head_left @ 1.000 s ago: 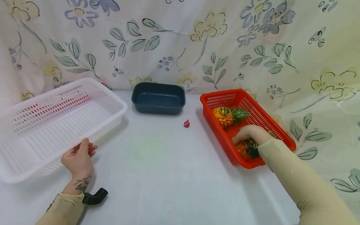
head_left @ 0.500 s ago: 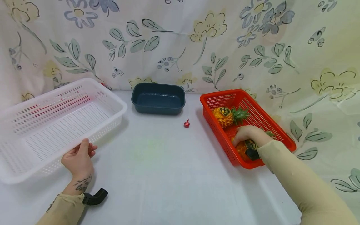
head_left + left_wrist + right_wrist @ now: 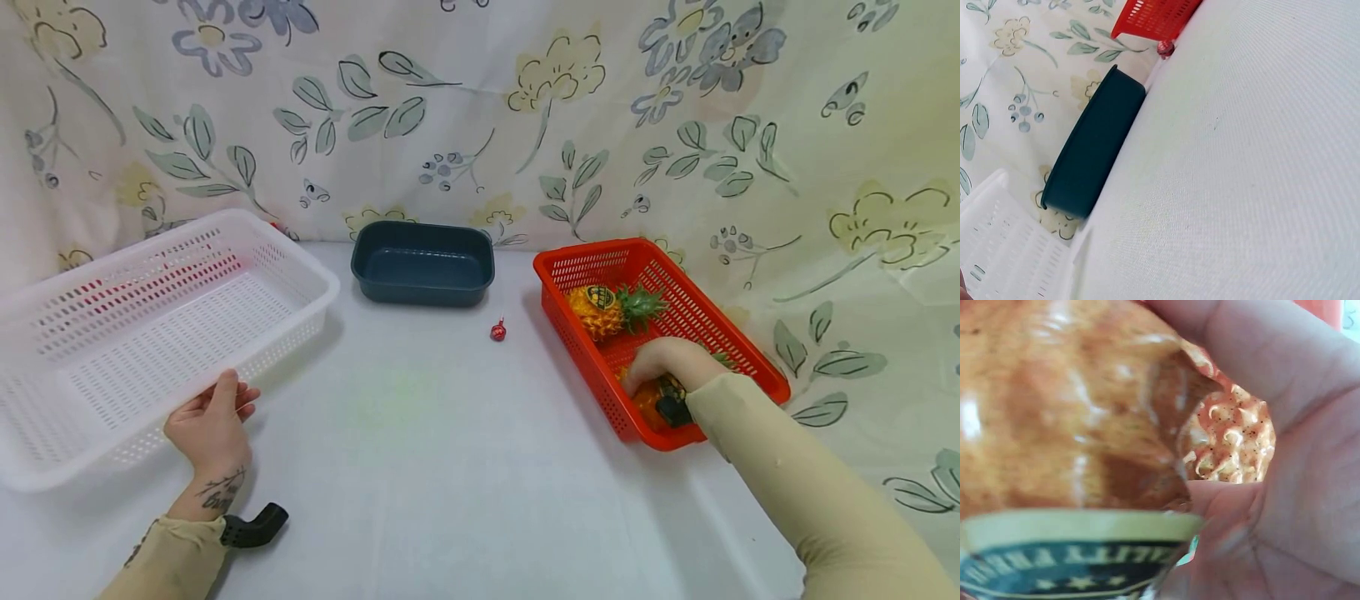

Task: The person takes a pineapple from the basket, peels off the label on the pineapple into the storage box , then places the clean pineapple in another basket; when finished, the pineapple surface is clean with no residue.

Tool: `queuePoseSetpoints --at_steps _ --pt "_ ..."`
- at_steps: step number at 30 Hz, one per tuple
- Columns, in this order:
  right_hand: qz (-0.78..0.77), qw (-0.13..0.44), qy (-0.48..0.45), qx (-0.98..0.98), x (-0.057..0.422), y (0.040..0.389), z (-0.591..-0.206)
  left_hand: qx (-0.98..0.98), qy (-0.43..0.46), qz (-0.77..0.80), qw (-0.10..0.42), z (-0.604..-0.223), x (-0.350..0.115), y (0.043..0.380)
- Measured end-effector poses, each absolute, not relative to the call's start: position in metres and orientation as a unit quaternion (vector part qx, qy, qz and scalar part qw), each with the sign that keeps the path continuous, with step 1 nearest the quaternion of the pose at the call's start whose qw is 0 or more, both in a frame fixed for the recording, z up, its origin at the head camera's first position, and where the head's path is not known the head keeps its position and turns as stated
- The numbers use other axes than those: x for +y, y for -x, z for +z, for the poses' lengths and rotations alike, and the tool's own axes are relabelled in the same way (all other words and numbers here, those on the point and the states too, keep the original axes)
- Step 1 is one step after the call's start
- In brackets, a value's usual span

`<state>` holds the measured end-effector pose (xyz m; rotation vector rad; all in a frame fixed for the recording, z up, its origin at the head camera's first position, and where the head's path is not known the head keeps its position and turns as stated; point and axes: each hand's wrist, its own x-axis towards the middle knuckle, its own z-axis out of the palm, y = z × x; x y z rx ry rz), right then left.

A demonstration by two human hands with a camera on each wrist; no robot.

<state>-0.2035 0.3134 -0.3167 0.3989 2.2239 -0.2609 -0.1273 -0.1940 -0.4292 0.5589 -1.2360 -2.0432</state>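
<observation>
At the left of the head view, my left hand [image 3: 213, 429] pinches the near rim of a white plastic basket [image 3: 288, 342] between thumb and fingers. Nothing lies on the visible floor of that basket. My right hand [image 3: 670, 362] reaches down into a red plastic basket [image 3: 581, 358] and grips a pineapple [image 3: 649, 408], whose leaves show beyond the wrist. Close up in the right wrist view, the gripped pineapple [image 3: 1066, 419] is orange with a dark label, and the hand [image 3: 1310, 425] curves round it. A second pineapple [image 3: 596, 315] lies at the red basket's far end.
A dark blue rectangular tub [image 3: 423, 287] stands at the back middle, against the floral cloth [image 3: 465, 108]. In front of its right corner lies a small red round object [image 3: 498, 331]. White cloth [image 3: 450, 467] covers the table between the two baskets.
The fingers of my right hand have shifted slightly inward on the pineapple in the red basket. My left hand and both baskets stay in place.
</observation>
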Motion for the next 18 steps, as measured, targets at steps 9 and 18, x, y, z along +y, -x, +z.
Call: queuePoseSetpoints --at_steps 9,18 --pt "-0.123 0.378 -0.081 0.914 0.312 0.197 -0.319 -0.497 -0.202 -0.766 0.352 -0.449 -0.202 0.134" --pt "-0.102 0.333 -0.067 0.935 0.310 0.199 -0.321 -0.494 -0.214 -0.771 0.339 -0.464 -0.211 0.140"
